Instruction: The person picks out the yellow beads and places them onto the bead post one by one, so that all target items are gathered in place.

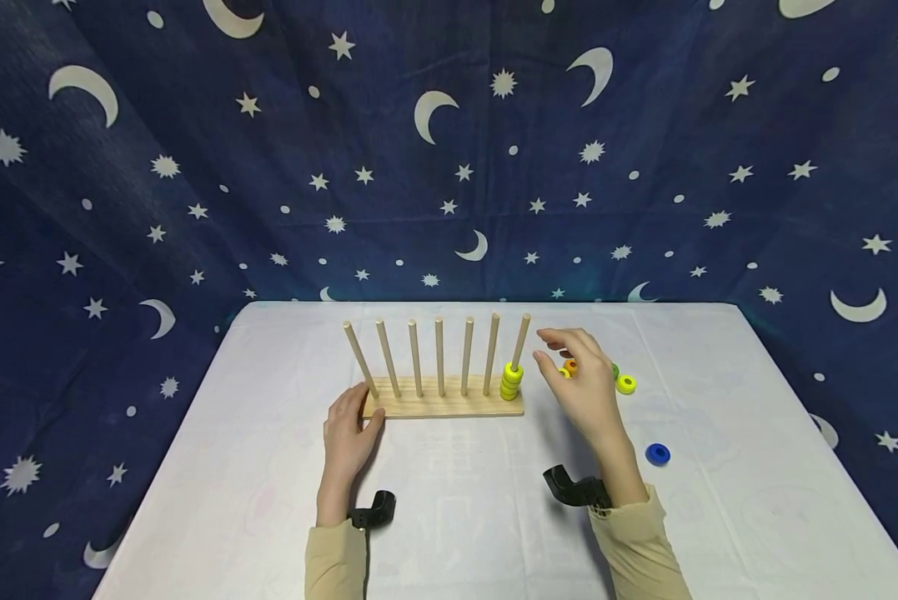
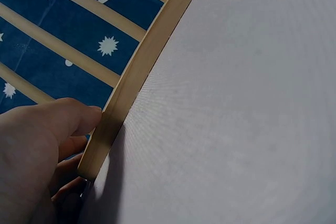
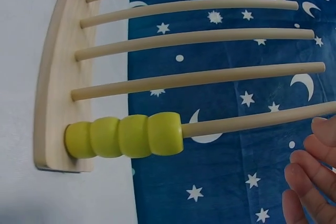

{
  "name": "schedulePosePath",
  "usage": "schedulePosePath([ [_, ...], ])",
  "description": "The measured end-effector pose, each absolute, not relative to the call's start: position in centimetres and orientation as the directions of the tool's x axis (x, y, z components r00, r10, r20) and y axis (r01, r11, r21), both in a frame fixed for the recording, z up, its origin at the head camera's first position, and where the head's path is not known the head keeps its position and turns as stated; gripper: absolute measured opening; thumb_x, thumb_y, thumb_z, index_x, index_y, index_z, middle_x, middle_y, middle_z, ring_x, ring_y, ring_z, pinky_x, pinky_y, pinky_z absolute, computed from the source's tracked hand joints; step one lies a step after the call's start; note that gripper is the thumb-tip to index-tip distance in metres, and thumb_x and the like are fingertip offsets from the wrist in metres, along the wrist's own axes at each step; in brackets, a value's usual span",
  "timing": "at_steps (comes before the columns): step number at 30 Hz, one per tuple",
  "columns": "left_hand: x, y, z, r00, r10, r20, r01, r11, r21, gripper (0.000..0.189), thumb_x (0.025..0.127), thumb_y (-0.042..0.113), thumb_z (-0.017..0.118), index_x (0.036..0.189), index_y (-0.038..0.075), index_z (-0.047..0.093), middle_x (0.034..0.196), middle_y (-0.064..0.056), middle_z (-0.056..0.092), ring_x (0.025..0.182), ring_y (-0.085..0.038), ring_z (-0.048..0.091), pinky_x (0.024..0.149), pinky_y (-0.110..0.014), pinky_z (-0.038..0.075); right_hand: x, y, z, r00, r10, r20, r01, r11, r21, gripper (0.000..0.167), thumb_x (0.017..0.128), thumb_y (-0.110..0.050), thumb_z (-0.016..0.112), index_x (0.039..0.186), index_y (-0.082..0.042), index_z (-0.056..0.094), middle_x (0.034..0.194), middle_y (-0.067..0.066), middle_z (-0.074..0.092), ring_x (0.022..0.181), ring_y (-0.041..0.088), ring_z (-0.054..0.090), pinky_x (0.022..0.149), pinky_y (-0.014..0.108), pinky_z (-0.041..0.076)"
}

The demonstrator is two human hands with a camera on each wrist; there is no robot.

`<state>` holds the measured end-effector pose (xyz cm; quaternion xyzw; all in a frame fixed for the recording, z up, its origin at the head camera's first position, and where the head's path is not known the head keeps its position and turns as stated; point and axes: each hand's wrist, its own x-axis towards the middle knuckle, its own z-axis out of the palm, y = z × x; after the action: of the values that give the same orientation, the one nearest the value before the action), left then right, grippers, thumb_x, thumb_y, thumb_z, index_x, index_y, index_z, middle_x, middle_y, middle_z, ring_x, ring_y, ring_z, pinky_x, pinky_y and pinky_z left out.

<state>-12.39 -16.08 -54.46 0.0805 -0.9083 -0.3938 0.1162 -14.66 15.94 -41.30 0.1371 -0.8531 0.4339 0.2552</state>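
A wooden peg rack (image 1: pixel 443 406) stands on the table, with several upright pegs in a row along its base. Several yellow rings (image 1: pixel 510 382) are stacked on its rightmost peg; in the right wrist view the yellow rings (image 3: pixel 134 136) lie tight against one another down to the base. My left hand (image 1: pixel 349 433) grips the left end of the base, thumb on the front edge and fingers behind. Just right of the rightmost peg's upper part, my right hand (image 1: pixel 587 387) is raised with fingers loosely bent and nothing between them.
Beyond my right hand lie loose rings, partly hidden by it: an orange ring (image 1: pixel 570 366), a green ring (image 1: pixel 616 371) and a yellow ring (image 1: pixel 626 384). A blue ring (image 1: pixel 657 454) lies nearer, right of my forearm. A starry dark blue cloth (image 1: pixel 449 167) hangs behind the white-covered table (image 1: pixel 456 517).
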Motion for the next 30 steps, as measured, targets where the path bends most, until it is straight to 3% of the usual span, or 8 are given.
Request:
schedulePosePath([
  [7, -12.3, -16.0, -54.4, -0.963, -0.234, 0.135, -0.063, 0.68, 0.73, 0.054, 0.092, 0.023, 0.062, 0.141, 0.007, 0.047, 0.148, -0.015, 0.045, 0.141, -0.035, 0.03, 0.11, -0.054, 0.022, -14.0, 16.2, -42.4, -0.855, 0.008, 0.518, -0.416, 0.585, -0.696, 0.03, 0.084, -0.009, 0.072, 0.114, -0.007, 0.068, 0.104, 0.008, 0.067, 0.099, 0.02, 0.061, 0.083, 0.038, 0.05],
  [15, -12.2, -16.2, -54.4, -0.963, -0.231, 0.141, -0.058, 0.684, 0.727, 0.054, 0.091, 0.022, 0.062, 0.141, 0.007, 0.047, 0.148, -0.015, 0.045, 0.141, -0.035, 0.03, 0.111, -0.055, 0.022, -13.7, 16.5, -43.9, -0.831, 0.026, 0.556, -0.44, 0.581, -0.685, 0.029, 0.082, -0.005, 0.073, 0.11, -0.006, 0.069, 0.1, 0.008, 0.068, 0.093, 0.019, 0.061, 0.079, 0.025, 0.048],
  [26, -12.1, -16.3, -54.5, -0.964, -0.223, 0.145, -0.052, 0.69, 0.722, 0.054, 0.091, 0.022, 0.062, 0.141, 0.007, 0.047, 0.148, -0.015, 0.044, 0.141, -0.035, 0.03, 0.11, -0.055, 0.023, -13.5, 17.0, -45.5, -0.823, 0.065, 0.564, -0.433, 0.571, -0.698, 0.027, 0.081, -0.002, 0.073, 0.108, -0.005, 0.07, 0.1, 0.009, 0.068, 0.091, 0.015, 0.059, 0.079, 0.024, 0.047],
  [30, -12.0, -16.3, -54.5, -0.964, -0.222, 0.144, -0.051, 0.69, 0.722, 0.054, 0.092, 0.022, 0.062, 0.141, 0.007, 0.047, 0.148, -0.015, 0.044, 0.141, -0.035, 0.03, 0.109, -0.055, 0.023, -13.4, 17.3, -46.0, -0.824, 0.077, 0.561, -0.421, 0.578, -0.699, 0.026, 0.081, -0.002, 0.072, 0.107, -0.004, 0.07, 0.099, 0.011, 0.068, 0.089, 0.018, 0.06, 0.078, 0.025, 0.047],
])
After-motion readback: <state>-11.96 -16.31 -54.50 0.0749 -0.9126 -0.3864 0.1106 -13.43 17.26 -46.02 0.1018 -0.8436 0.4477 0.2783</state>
